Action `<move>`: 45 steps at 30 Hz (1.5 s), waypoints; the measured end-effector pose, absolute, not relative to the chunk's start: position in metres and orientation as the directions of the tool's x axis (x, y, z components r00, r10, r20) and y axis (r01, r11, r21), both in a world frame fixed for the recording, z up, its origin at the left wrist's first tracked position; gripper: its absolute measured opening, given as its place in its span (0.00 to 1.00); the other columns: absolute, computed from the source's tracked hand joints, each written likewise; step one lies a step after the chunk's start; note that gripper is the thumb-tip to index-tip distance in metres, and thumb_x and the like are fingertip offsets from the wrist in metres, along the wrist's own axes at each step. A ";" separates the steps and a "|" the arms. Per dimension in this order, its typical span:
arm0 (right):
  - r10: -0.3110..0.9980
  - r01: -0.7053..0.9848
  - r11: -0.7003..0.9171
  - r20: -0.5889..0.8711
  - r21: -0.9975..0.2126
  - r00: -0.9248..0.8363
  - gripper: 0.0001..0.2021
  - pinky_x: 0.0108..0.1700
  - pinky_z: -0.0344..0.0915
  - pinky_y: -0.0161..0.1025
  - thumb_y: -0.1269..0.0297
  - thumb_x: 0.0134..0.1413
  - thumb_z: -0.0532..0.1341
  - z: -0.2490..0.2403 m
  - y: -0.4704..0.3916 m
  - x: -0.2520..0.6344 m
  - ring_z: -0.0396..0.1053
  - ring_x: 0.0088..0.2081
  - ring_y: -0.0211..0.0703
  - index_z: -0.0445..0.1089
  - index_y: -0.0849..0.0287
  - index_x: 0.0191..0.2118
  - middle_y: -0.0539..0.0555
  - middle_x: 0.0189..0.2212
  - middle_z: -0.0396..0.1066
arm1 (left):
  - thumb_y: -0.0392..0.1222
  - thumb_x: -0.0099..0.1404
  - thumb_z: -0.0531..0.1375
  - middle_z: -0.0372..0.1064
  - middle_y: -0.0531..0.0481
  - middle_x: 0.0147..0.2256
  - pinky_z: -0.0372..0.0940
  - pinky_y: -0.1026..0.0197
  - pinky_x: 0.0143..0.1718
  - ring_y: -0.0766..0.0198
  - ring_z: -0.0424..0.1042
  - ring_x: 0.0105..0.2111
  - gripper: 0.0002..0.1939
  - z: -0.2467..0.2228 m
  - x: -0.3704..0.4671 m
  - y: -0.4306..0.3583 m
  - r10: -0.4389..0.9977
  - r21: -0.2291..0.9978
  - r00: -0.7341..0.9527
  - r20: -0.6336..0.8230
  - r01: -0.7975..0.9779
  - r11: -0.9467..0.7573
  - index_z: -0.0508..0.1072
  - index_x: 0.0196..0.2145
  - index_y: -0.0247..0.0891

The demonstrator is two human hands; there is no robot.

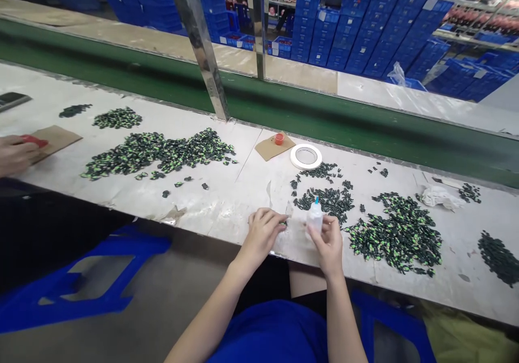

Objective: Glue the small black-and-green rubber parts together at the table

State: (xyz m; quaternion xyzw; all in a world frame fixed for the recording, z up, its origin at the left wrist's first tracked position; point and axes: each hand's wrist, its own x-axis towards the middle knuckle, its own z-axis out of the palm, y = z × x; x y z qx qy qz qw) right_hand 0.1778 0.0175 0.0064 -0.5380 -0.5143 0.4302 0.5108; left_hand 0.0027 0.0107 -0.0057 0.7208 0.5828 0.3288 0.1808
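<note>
"Fingers first: what are they doing down there?"

"The left hand [261, 232] is pinching, its fingers closing over a small dark piece [283, 223] near the edge of the white surface [227, 206]. They're covering most of it, so I'm only catching a sliver."

"And the right hand [331, 241]?"

"That one is gripping a whitish squeeze bottle [314, 221], fingers wrapping round it. It's standing about upright, with its blue tip [317, 199] pointing up. I can't tell whether its base is touching the surface."

"What's lying around them?"

"Loose dark pieces [330, 203] are scattering out just behind the bottle, and a roll of white tape [299, 165] is lying flat beyond those. Left of the tape, a red cup [279, 139] is sitting on a bit of cardboard [265, 150]. Over to the right, a black-and-green heap [399, 236] is spreading, with a crumpled white tissue [440, 196] lying near its far side."

"Somebody else is working too, I'm seeing."

"Yes, at the far left a co-worker's hand [14, 156] is resting by a red item [34, 140], well apart from these two. Between them a larger speckled pile [158, 152] is covering the surface."
</note>
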 end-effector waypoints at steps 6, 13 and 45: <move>0.905 -0.084 0.087 0.043 -0.993 0.424 0.16 0.26 0.60 0.36 0.52 0.42 0.66 0.000 0.011 0.196 0.65 0.24 0.39 0.69 0.60 0.33 0.50 0.23 0.69 | 0.35 0.62 0.62 0.78 0.49 0.40 0.54 0.47 0.50 0.52 0.67 0.50 0.11 0.001 0.011 0.005 0.969 0.677 0.115 0.219 0.697 -0.236 0.74 0.43 0.43; 0.883 0.123 -0.029 0.032 -0.992 0.467 0.16 0.27 0.63 0.38 0.51 0.42 0.67 0.006 0.002 0.192 0.66 0.23 0.42 0.72 0.62 0.24 0.51 0.19 0.70 | 0.35 0.61 0.63 0.80 0.51 0.35 0.53 0.49 0.50 0.55 0.72 0.48 0.06 0.000 0.012 0.005 0.980 0.736 0.039 0.197 0.654 -0.174 0.76 0.37 0.43; 0.927 0.282 -0.019 0.088 -0.959 0.363 0.19 0.24 0.58 0.34 0.50 0.46 0.65 0.008 0.000 0.184 0.58 0.21 0.36 0.68 0.62 0.18 0.48 0.15 0.63 | 0.38 0.60 0.64 0.80 0.51 0.35 0.54 0.48 0.51 0.55 0.75 0.44 0.02 0.003 0.012 0.007 0.985 0.746 0.007 0.174 0.652 -0.136 0.77 0.33 0.43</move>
